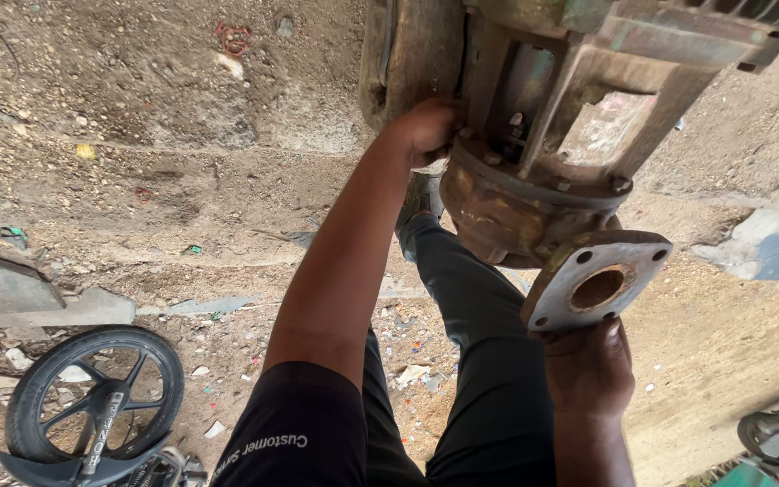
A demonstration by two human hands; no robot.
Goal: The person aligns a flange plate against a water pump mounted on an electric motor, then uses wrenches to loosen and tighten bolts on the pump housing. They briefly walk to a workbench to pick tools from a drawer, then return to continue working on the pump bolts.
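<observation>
The rusty pump unit (543, 153) sits at upper centre, above the dirt ground (155, 162). The left hand (427, 126) reaches up to the pump's left side, fingers curled against the casing. The right hand (591, 365) grips the lower edge of the square grey flange (599, 278) from beneath. A black wheel (94, 401) lies at lower left, well apart.

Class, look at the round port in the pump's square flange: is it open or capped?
Open. The flange shows a bare round hole, no cover or pipe bolted on; the right hand supports it underneath.
</observation>
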